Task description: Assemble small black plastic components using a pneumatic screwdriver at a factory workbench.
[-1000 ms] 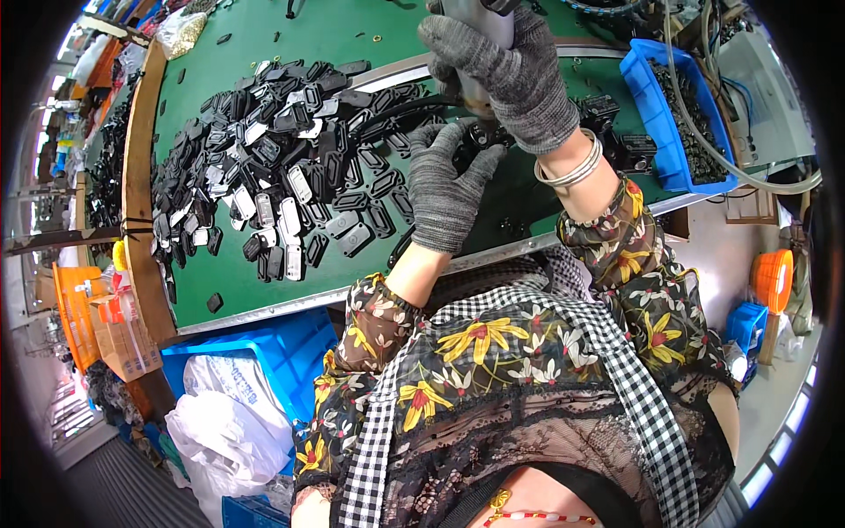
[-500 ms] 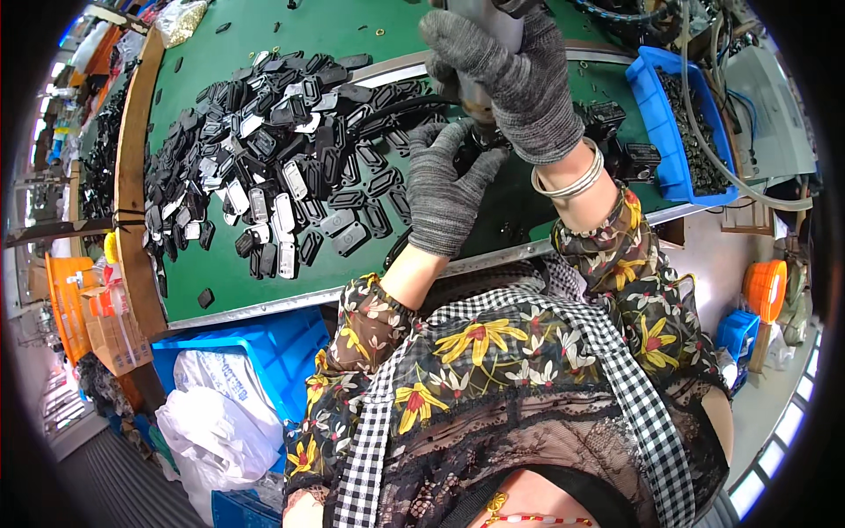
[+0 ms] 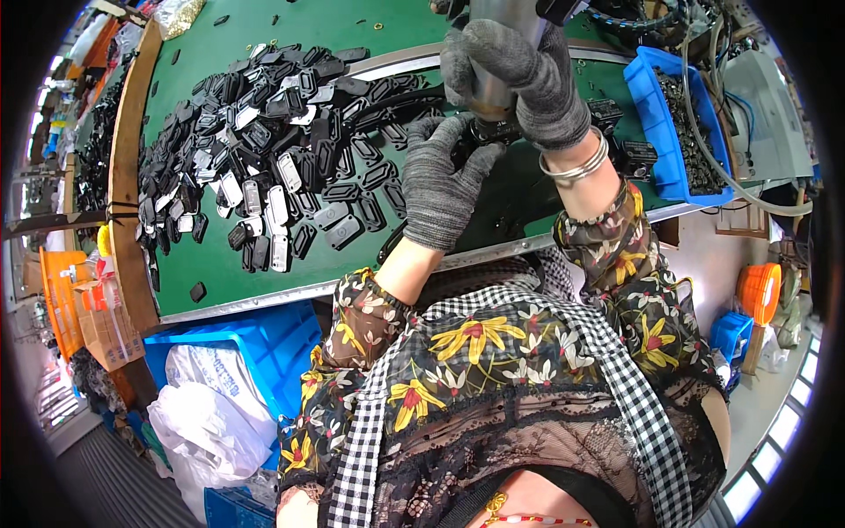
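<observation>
My right hand (image 3: 541, 88), in a grey knitted glove, is wrapped round a silver cylindrical power tool (image 3: 503, 19). The tool stands nearly upright, its lower end over a black part (image 3: 495, 132) at the table. My left hand (image 3: 440, 180), gloved the same way, has its fingers and thumb curled around that black part, just below the tool's end. The part is mostly hidden by the hands and the tool. A large heap of small black oblong pieces (image 3: 339, 189), some with silvery faces, lies to the left of my left hand.
The green tabletop (image 3: 238, 295) has a metal front edge and a wooden board (image 3: 128, 194) at its left. A blue bin (image 3: 656, 114) of small metal parts stands at the right, under a clear hose (image 3: 748, 189). Another blue bin (image 3: 295, 352) sits below the table.
My right hand and the tool have shifted slightly right and down in the picture. My left hand stays curled at the black part. The whole view has moved a little.
</observation>
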Action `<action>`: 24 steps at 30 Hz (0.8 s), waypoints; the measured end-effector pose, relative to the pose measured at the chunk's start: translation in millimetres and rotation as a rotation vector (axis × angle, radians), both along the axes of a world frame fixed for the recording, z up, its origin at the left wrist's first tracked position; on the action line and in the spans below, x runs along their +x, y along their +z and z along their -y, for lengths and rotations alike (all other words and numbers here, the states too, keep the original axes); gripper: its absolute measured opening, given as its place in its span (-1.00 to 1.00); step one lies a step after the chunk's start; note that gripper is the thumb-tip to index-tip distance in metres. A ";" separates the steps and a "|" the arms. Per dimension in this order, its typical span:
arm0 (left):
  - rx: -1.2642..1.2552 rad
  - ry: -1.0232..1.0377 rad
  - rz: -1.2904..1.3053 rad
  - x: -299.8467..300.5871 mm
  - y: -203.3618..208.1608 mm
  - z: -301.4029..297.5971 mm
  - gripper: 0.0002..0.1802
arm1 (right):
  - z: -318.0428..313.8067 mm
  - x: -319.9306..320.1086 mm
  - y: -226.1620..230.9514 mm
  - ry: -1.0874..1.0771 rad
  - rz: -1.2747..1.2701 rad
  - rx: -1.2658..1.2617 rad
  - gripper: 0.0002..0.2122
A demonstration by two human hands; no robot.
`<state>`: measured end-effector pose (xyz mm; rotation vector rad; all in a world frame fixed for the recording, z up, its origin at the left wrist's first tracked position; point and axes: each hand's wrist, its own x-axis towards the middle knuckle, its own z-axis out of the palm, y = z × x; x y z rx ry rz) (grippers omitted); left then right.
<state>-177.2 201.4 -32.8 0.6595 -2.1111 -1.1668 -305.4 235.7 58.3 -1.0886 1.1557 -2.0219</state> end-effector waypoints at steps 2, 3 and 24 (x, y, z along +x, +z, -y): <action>0.044 -0.010 0.027 0.8 -0.3 -0.3 -0.58 | 1.9 -6.6 -5.3 0.118 0.045 0.025 -0.53; 0.037 -0.017 0.028 0.7 -1.2 0.4 -0.60 | 2.9 -8.4 -6.7 0.233 0.088 0.048 -0.53; -0.006 -0.032 -0.005 2.1 -5.4 0.8 -0.57 | -3.6 3.1 -12.8 0.145 0.049 0.008 -0.64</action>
